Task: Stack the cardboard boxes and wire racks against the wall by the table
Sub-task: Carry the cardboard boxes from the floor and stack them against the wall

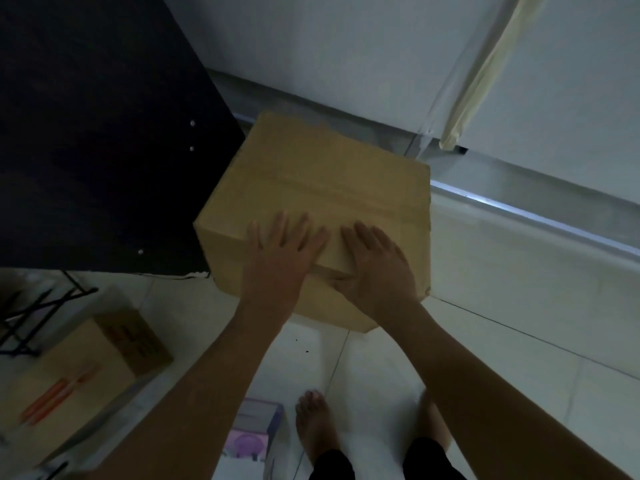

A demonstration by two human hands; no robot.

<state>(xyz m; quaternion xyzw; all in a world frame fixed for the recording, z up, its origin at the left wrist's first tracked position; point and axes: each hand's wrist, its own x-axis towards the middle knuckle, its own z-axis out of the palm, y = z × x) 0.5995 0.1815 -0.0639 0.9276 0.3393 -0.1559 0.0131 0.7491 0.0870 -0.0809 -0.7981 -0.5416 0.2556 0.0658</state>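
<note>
Hands, left [282, 251] and right [375, 268], spread flat atop cardboard box [322, 181] on pale tiled floor [519, 306] beside dark table [86, 133].

The printing on the smaller cardboard box [86, 379] is blurring past reading, and the frame's left edge is perhaps cropping the wire rack [38, 317].

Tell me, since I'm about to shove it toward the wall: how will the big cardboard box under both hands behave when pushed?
The big cardboard box looks stiff: its top stays flat under the left hand and right hand. It will probably slide rather than tip, being wide and low on smooth floor tiles. Its weight cannot be judged.
</note>
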